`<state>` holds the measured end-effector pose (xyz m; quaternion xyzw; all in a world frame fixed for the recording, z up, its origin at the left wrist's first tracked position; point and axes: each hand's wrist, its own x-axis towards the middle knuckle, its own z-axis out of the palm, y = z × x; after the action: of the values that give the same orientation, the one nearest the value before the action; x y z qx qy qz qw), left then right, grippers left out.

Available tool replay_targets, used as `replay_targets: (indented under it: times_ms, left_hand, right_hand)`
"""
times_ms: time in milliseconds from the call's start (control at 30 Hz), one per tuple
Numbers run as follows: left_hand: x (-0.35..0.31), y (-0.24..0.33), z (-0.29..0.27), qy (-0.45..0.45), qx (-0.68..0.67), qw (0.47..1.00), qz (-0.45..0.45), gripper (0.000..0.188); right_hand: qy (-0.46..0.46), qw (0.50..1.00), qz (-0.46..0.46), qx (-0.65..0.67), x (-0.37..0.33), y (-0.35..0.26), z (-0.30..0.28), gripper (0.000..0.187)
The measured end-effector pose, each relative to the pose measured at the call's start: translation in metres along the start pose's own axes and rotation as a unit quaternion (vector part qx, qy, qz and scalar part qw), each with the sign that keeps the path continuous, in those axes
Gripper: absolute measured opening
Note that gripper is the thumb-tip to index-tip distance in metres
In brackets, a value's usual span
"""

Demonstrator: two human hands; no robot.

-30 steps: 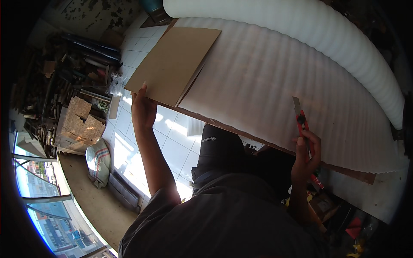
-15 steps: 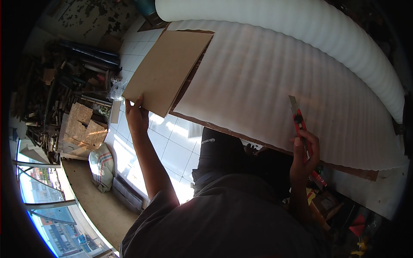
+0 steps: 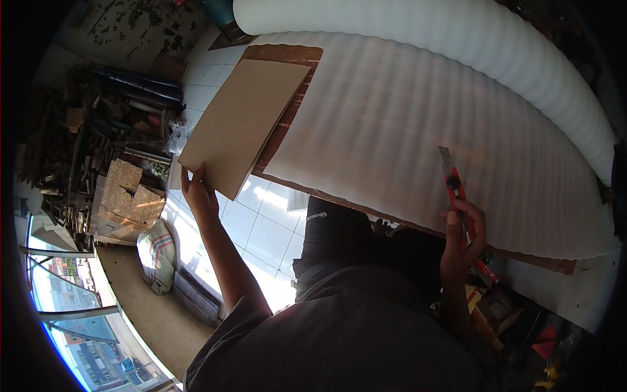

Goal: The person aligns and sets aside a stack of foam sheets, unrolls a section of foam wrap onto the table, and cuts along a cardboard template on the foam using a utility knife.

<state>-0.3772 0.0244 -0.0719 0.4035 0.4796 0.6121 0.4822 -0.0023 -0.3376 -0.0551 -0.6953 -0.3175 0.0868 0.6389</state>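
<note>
My left hand (image 3: pixel 200 189) pinches the near left corner of a flat brown board (image 3: pixel 245 121), which looks like cardboard or fibreboard. The board reaches out past the left end of the worktable, its far part over the table's bare reddish-brown top (image 3: pixel 287 124). In my right hand (image 3: pixel 465 232) is a red utility knife (image 3: pixel 455 189), its blade out and pointing away from me. The knife is held above a sheet of white foam wrap (image 3: pixel 379 124) spread across the table. Its left edge lies just right of the board.
A thick roll of the white foam (image 3: pixel 418 32) lies along the table's far side. Scrap wood (image 3: pixel 65 144) is heaped at the left, with broken board pieces (image 3: pixel 127 196) and a white sack (image 3: pixel 157 255) nearer. Boxes (image 3: pixel 496 310) stand under the table at the right.
My left hand has drawn the board left and toward me, baring more of the brown tabletop beside the foam. The right hand with the knife has hardly moved.
</note>
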Motion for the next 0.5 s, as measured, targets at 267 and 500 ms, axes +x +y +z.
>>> replay_targets:
  times_ms: [267, 500]
  left_hand:
    - [0.002, -0.021, -0.031, 0.097, 0.038, 0.994, 0.009, 0.041]
    - [0.061, -0.045, -0.11, -0.015, -0.208, 0.976, -0.058, 0.037]
  right_hand:
    - [-0.006, 1.0, -0.003, 0.001, -0.001, -0.001, 0.0, 0.021]
    - [-0.014, 1.0, 0.017, 0.02, 0.0, -0.003, -0.001, 0.023]
